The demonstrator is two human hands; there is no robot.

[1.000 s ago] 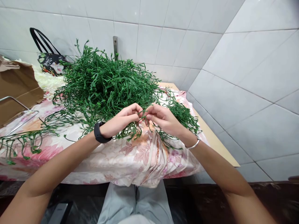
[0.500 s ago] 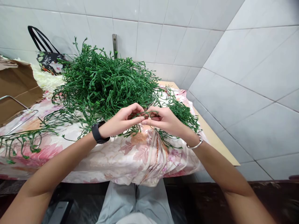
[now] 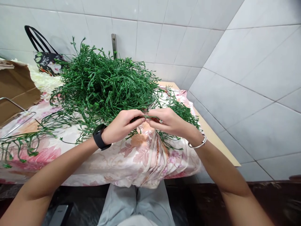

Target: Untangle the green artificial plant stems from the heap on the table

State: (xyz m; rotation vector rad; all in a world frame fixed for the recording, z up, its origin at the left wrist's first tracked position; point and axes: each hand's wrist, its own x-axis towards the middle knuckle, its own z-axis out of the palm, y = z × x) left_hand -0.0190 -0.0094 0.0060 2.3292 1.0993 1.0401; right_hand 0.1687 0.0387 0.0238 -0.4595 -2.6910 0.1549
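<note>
My left hand [image 3: 125,125] and my right hand [image 3: 166,121] meet fingertip to fingertip above the front of the cloth. Both are closed in a pinch on a thin green artificial stem [image 3: 152,117], which runs across between them. A small pale tip shows by the right fingers. Parts of the stem are hidden behind my fingers. Just beyond the hands rises a large tangled heap of green artificial stems [image 3: 110,84] with small budded ends. A smaller bunch of green stems [image 3: 185,113] lies to the right of my right hand.
A floral cloth [image 3: 98,166] covers the table, with several pale and orange strings [image 3: 155,157] over its front. At left are a cardboard box [image 3: 18,88], a metal wire frame [image 3: 23,121], white flowers [image 3: 42,78] and a floral bag [image 3: 48,64]. Tiled walls [image 3: 258,78] close off the back and right.
My fingers have drawn closer together around the green stem, and the right fingers have curled further over it. The view has shifted slightly.
</note>
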